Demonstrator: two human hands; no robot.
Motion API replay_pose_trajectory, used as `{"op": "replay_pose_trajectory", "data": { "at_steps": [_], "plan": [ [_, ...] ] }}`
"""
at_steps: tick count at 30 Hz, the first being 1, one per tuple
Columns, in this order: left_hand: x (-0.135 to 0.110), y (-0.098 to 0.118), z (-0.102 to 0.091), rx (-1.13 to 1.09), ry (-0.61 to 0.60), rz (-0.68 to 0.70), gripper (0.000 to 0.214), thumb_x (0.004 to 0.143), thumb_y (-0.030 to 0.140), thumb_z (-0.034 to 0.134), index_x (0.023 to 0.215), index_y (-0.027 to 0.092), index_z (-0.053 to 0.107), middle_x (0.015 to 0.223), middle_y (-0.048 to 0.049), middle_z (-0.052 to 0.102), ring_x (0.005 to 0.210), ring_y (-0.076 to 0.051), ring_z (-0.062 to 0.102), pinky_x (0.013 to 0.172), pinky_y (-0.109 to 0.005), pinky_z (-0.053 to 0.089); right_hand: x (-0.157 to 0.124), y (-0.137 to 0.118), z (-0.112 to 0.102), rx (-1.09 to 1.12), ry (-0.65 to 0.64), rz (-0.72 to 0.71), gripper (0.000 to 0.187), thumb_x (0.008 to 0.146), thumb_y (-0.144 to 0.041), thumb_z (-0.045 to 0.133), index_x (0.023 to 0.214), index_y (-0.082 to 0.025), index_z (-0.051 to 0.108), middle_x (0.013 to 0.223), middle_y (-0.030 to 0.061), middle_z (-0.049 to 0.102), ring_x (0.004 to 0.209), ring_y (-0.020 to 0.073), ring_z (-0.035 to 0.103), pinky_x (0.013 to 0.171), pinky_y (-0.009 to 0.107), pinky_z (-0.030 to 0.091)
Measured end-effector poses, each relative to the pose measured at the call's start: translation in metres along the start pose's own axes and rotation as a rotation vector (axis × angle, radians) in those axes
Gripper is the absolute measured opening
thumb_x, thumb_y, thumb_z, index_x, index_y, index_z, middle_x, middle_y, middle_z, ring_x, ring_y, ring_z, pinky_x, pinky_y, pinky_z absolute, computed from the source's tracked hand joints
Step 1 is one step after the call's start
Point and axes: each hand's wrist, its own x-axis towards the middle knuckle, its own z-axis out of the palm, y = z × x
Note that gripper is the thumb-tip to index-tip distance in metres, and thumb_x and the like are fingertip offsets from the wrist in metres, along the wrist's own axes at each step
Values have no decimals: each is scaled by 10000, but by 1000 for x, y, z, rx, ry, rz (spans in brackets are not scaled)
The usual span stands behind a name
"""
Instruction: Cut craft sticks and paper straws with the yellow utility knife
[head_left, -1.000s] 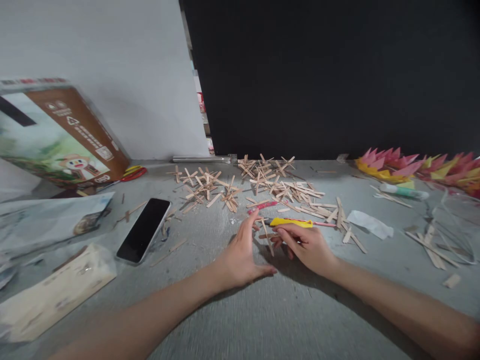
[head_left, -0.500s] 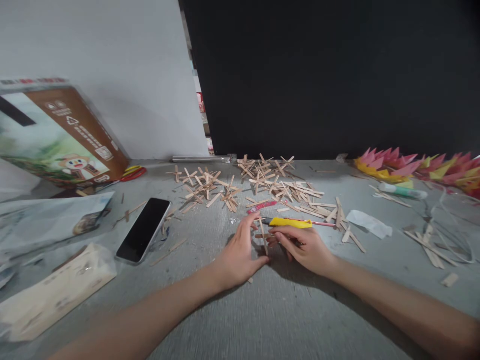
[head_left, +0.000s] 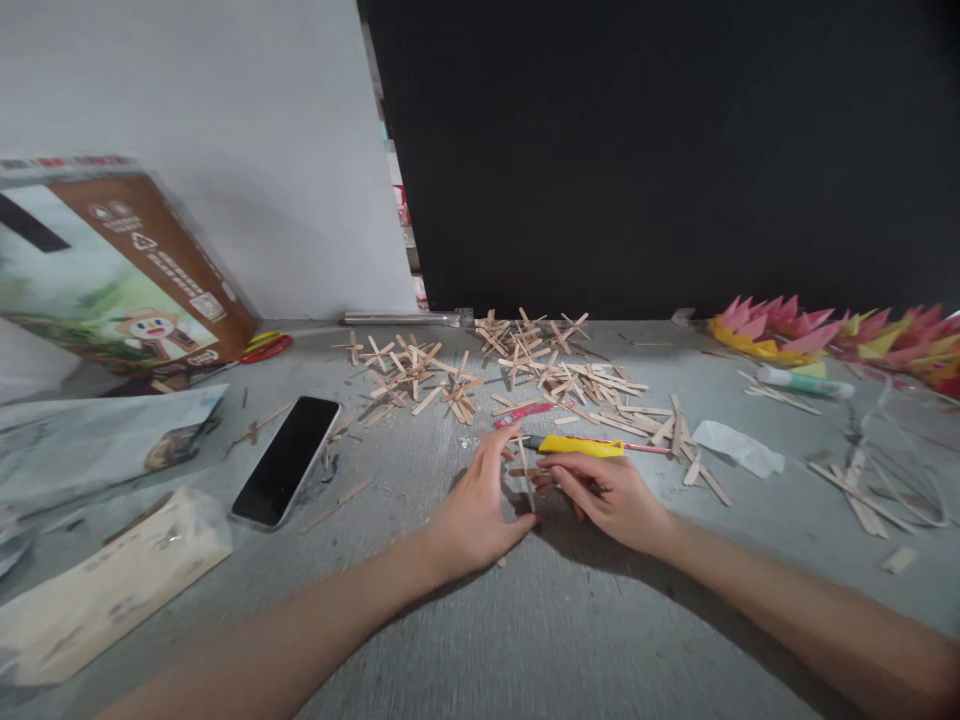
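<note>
Both hands meet at the middle of a grey table. My left hand rests on its edge, fingers curved and pinching a thin wooden stick that lies crossed over another. My right hand pinches the same crossed sticks from the right, fingers pressed together. A yellow utility knife lies just beyond my right fingers, and a red-pink pen-like item lies beyond my left fingertips. Piles of glued stick crosses spread behind them.
A black phone lies to the left, with plastic-wrapped packets and a tilted printed box further left. At the right are pink-and-yellow folded paper shapes, a glue tube, a paper scrap and loose sticks. A black panel stands behind.
My left hand has closed in toward the right hand, its thumb drawing in from the table to pinch the stick. The right hand has barely shifted.
</note>
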Motion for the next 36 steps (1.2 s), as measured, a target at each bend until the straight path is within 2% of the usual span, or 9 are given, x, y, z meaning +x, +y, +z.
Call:
{"op": "replay_pose_trajectory", "data": {
  "at_steps": [12,18,29,36],
  "plan": [
    [-2,5,-2,7,12,-34,1023,767,245,826,1583,307,213,1548,-152,432,1324,-321,550,1135,-543,461,1,-1,-1,31,-6,-3,249,1063,-316,539,1145,-210,749,866,30,810,582,129,727,574,216,587],
    [-1,9,-4,-6,28,-60,965,756,256,833,1554,306,292,1504,-134,486,1288,-319,578,1113,-524,486,2,-2,-2,25,-7,6,262,1063,-325,534,1145,-194,746,878,44,818,608,134,736,605,218,597],
    [-1,13,-7,44,11,-73,963,738,290,842,1542,274,313,1448,-133,516,1285,-310,574,1132,-512,454,1,1,-2,29,-21,-13,247,1062,-324,543,1155,-211,741,844,32,807,680,148,768,677,231,623],
    [0,14,-8,47,8,-77,941,723,283,855,1519,259,353,1337,-121,568,1178,-290,619,1075,-501,495,2,1,-2,35,-15,-36,225,1057,-293,546,1148,-218,738,837,23,802,689,140,767,672,223,616]
  ]
}}
